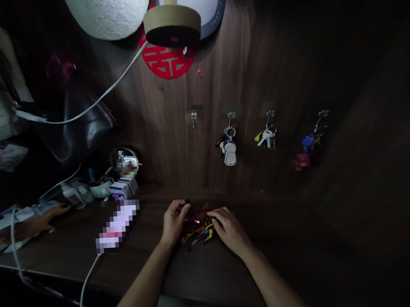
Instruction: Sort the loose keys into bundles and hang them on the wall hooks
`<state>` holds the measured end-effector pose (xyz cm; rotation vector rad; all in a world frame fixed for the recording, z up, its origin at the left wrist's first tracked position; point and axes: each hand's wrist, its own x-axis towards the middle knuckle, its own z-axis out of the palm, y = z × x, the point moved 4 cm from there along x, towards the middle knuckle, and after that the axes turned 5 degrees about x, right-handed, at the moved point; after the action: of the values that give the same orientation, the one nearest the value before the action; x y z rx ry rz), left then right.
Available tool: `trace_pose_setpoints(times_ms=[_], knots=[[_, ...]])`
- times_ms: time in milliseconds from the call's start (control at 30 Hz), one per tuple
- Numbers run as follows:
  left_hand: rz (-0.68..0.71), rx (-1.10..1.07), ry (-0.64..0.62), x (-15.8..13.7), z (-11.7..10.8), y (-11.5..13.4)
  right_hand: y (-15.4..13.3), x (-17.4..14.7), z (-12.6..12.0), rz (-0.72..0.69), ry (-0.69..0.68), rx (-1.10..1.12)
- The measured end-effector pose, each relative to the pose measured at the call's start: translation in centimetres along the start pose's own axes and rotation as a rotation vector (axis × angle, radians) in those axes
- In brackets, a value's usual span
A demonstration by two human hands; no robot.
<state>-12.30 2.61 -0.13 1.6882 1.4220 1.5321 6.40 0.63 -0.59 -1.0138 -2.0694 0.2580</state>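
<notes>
On the dark wooden desk top lies a small jumbled bundle (198,233) of thin pieces in yellow, blue and red, perhaps keys or cords; the dim light hides their kind. A reddish-brown piece (204,212) rests at its far side. My left hand (173,224) is at the bundle's left edge, thumb and forefinger pinched around something small and dark. From the right, my right hand (229,227) reaches over the bundle with bent fingers closed at its edge. What those fingertips hold, if anything, is hidden.
Keys with a grey fob (230,153), silver keys (267,137) and keys with blue tags (307,141) hang from wall hooks. Left of my hands are a blurred-out phone (117,226) on a white cable, small boxes (123,188) and a round mirror (125,161). A lamp (172,26) hangs above.
</notes>
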Motion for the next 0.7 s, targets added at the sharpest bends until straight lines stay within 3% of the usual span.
trace_pose_setpoints(times_ms=[167,333,467,700], knots=[[-0.214,-0.389,-0.013,0.1,0.3,0.0,-0.1,0.1,-0.1,0.018,0.007,-0.009],[-0.347,-0.573,-0.139,-0.3,1.5,0.4,-0.9,0.4,-0.2,0.061,0.074,0.073],[-0.318,-0.597,-0.240,-0.7,2.2,0.4,-1.5,0.6,0.3,0.066,0.130,0.160],[-0.204,-0.432,-0.288,-0.8,2.6,0.7,-0.8,0.9,1.1,0.126,0.148,0.192]])
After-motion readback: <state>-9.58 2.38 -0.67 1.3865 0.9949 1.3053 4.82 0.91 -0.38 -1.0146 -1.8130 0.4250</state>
